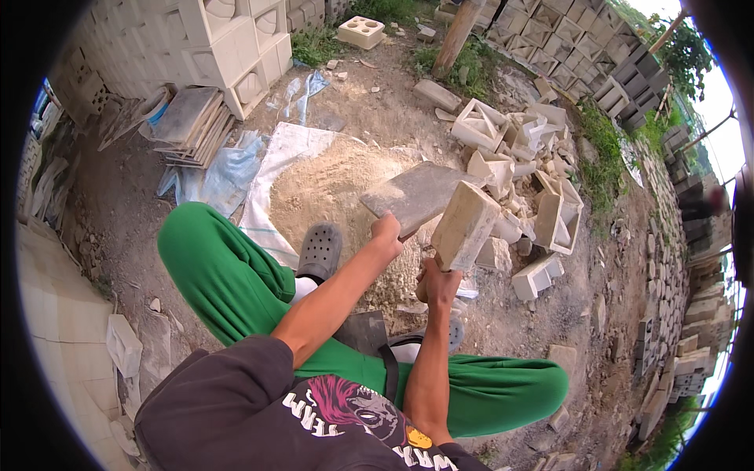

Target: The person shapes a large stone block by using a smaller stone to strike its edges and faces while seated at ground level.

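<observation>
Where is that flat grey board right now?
In the head view, the flat grey board is just above and right of centre, its near edge in the left hand, the sandy heap at its left, the pale block at its right.

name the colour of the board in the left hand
The board is grey; head view shows it.

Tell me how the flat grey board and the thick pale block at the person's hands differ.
The board is thin and flat; the block is thick and boxy. The board is grey with pale dust; the block is sandy beige. The left hand grips the board, the right hand the block's lower end. Both are straight-edged.
</observation>
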